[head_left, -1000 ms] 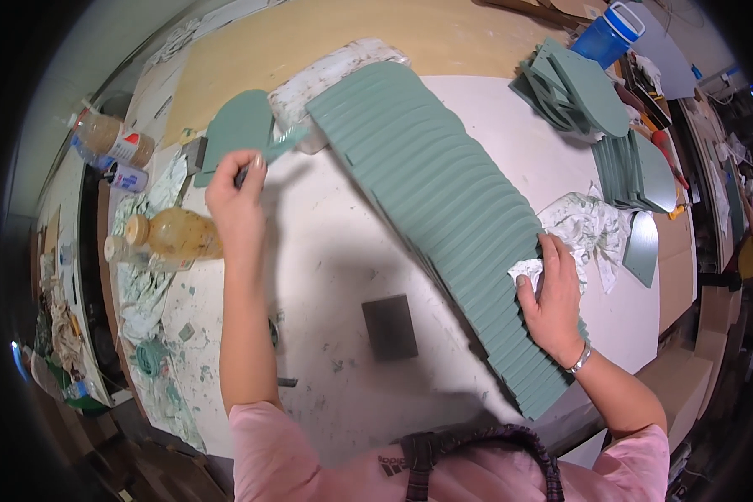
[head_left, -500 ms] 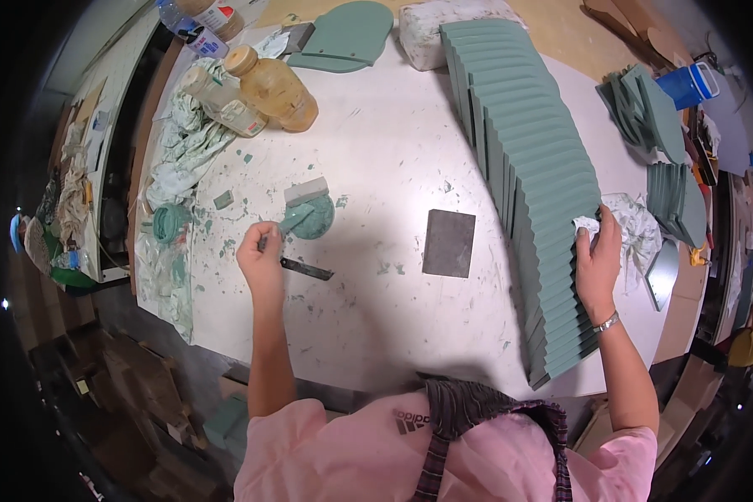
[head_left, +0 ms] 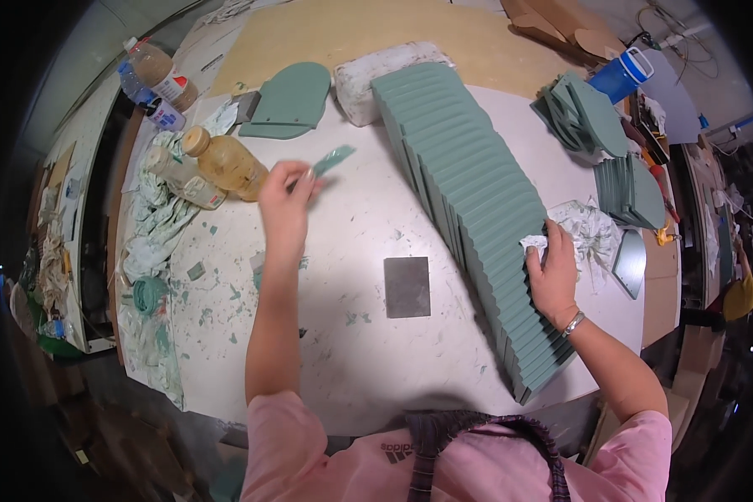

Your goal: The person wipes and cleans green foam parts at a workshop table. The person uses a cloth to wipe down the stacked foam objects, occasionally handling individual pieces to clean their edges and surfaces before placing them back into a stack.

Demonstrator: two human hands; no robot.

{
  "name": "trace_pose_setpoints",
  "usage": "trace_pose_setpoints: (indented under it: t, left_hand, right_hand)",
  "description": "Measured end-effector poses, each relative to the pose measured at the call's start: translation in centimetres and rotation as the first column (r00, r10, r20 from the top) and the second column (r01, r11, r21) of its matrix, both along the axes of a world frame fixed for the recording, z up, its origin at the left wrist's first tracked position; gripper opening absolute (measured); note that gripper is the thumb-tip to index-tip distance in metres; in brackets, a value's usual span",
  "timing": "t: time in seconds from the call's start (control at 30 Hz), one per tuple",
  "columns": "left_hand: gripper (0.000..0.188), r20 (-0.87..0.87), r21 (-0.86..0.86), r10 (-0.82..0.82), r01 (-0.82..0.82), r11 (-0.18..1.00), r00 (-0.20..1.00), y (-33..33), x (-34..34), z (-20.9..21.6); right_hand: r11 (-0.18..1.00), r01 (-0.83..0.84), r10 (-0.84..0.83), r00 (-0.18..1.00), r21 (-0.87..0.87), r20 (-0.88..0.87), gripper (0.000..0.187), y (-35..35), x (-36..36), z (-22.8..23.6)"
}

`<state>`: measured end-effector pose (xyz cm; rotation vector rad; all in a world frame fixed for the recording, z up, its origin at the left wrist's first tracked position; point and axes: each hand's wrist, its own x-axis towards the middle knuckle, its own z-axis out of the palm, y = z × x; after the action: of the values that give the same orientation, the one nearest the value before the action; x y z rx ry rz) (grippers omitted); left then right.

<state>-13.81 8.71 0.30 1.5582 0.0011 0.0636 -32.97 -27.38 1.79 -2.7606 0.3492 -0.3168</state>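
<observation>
In my left hand (head_left: 289,199), raised above the table, is a small putty knife (head_left: 335,159) with green paste on its blade. The fingers wrap its handle, and the blade points up and to the right. My right hand (head_left: 554,280) rests against the right edge of a long, overlapping row of green panels (head_left: 468,184), pinching a crumpled white rag (head_left: 534,243). Below the row's left side a dark grey rectangular block (head_left: 407,287) lies flat on the table. My left forearm covers most of the green putty patch.
Bottles (head_left: 226,163) and stained cloths (head_left: 146,222) line the left edge. A rounded green panel (head_left: 289,100) lies at the back beside a white wrapped block (head_left: 356,88). Right of the row are a larger rag (head_left: 590,230), more green panels (head_left: 627,191) and a blue jug (head_left: 619,75).
My left hand has lifted the putty knife off the green putty and moved it forward. My right hand stays at the panel row with the rag. The whole view has shifted.
</observation>
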Motion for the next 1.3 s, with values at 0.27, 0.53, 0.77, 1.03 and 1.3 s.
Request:
trace_pose_setpoints:
  t: [0.27, 0.53, 0.77, 1.03, 1.3]
  left_hand:
    - [0.008, 0.169, 0.142, 0.004, -0.028, 0.990, 0.986, -6.3, 7.6, -1.3]
    - [0.008, 0.186, 0.225, 0.009, -0.052, 0.973, 0.983, -7.1, 9.0, -2.2]
    - [0.006, 0.199, 0.199, 0.011, -0.051, 0.979, 0.980, -7.0, 9.2, -1.9]
    - [0.006, 0.205, 0.209, -0.006, -0.038, 0.977, 0.979, -6.8, 9.3, -1.9]
    - [0.007, 0.185, 0.179, 0.009, -0.043, 0.983, 0.983, -7.2, 9.3, -2.1]
  right_hand:
    - [1.000, 0.009, -0.009, 1.000, 0.000, -0.028, 0.059, 0.4, 0.3, 0.6]
    - [1.000, 0.000, 0.000, 0.999, -0.003, -0.041, 0.062, 0.3, 0.3, 0.4]
    - [1.000, 0.007, -0.007, 0.999, -0.015, -0.043, 0.062, 0.2, 0.2, 0.3]
    - [1.000, 0.010, -0.010, 0.999, 0.001, -0.038, 0.062, 0.3, 0.3, 0.4]
    - [1.000, 0.014, -0.015, 0.999, -0.005, -0.040, 0.063, 0.3, 0.3, 0.5]
